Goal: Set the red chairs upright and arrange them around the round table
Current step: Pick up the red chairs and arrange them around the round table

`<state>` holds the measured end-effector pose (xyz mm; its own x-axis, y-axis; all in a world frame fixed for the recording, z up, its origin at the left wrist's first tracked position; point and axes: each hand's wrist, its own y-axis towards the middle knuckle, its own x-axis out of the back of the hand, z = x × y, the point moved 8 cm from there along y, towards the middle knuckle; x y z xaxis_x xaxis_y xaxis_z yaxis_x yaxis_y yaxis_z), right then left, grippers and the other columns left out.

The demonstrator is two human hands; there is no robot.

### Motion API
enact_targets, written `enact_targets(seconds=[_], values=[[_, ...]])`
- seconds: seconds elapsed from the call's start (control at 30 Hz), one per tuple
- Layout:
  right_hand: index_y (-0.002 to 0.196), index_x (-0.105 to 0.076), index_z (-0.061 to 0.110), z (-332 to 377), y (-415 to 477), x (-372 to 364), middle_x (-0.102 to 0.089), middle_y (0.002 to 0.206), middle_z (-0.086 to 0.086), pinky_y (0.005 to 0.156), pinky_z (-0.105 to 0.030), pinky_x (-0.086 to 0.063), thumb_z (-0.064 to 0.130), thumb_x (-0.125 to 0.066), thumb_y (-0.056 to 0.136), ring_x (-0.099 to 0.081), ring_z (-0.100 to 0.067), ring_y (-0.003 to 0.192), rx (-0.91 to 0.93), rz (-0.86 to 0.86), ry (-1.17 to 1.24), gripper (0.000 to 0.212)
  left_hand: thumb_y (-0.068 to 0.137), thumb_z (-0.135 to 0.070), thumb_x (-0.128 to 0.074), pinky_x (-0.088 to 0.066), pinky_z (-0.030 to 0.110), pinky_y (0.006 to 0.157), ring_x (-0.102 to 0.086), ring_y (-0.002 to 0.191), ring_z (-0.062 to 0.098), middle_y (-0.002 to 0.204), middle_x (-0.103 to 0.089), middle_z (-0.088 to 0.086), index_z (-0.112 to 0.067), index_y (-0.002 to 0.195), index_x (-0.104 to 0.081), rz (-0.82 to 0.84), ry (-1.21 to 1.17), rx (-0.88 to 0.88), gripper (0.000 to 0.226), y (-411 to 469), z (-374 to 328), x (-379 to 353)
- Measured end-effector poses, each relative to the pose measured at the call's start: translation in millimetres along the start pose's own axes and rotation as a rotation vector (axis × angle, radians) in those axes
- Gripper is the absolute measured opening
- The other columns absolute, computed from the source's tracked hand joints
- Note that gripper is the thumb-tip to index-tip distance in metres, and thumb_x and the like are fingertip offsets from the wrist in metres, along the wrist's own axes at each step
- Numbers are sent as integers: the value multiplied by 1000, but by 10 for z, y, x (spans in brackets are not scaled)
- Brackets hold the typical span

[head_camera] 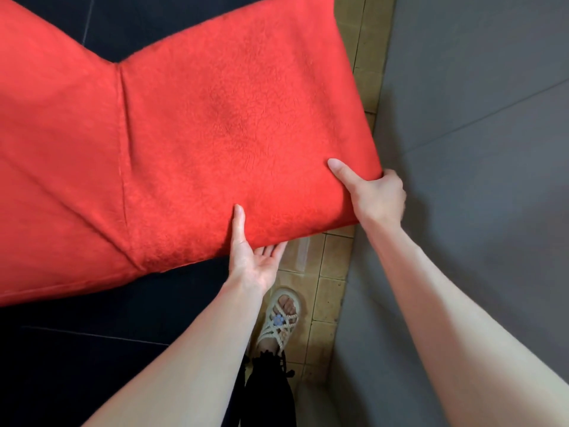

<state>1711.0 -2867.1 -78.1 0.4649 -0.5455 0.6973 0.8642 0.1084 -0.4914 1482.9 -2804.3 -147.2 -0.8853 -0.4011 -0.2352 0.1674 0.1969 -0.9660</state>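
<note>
A red chair [215, 118] covered in fuzzy fabric fills the upper left, held over dark floor tiles [77, 349] and a tan tiled strip [326, 288]. The right hand [378, 195] grips its near corner, thumb on top. The left hand [252, 260] pinches the near edge, fingers underneath. A rope sandal [281, 318] stands below.

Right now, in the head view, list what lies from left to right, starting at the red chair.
The red chair → left hand gripping its near edge → sandalled foot → right hand gripping its corner → grey floor.
</note>
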Motion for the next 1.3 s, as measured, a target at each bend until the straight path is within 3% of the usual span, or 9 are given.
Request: enact_targets(seconds=[0.17,0.3,0.57,0.9,1.13,1.3], values=[[118,-57,16,214,-235,70,-65,114,0,86,-36,-46,83,-72,51,-62,-26,108,27,-4,-17,96,59,-50,-85,-58,42,70,-61,98,25,115,-59,15,-10,135,-44,-1,-32,9,95,-224,-114,1],[116,-53,18,392,-392,112,-55,98,6,78,-33,-39,84,-71,51,-61,-27,106,58,-1,-42,95,61,-52,-84,-56,43,80,-60,101,25,116,-58,15,-9,135,-43,0,-53,12,95,-337,-196,8],[115,-49,19,803,-677,136,-49,94,9,77,-33,-36,86,-68,51,-59,-26,104,164,-14,-92,94,63,-56,-83,-62,40,68,-63,104,27,118,-60,16,-6,128,-48,38,-81,11,90,-555,-388,2],[123,-50,22,1080,-1069,160,-50,102,8,86,-38,-42,85,-70,51,-58,-28,111,203,34,-127,97,63,-60,-82,-61,41,76,-62,105,29,118,-57,18,-6,130,-46,29,-90,24,93,-841,-612,134],[120,-60,22,1354,-1340,92,-66,113,8,98,-38,-50,66,-83,56,-64,-15,104,192,363,17,81,61,-66,-80,-58,38,83,-64,103,25,115,-62,13,-9,122,-52,27,-138,28,88,-1160,-761,220],[116,-64,22,1466,-1661,42,-71,107,7,94,-37,-54,61,-86,57,-68,-14,98,176,427,87,74,59,-65,-82,-58,36,82,-65,102,24,112,-65,10,-16,111,-60,78,-181,12,75,-1561,-756,71]])
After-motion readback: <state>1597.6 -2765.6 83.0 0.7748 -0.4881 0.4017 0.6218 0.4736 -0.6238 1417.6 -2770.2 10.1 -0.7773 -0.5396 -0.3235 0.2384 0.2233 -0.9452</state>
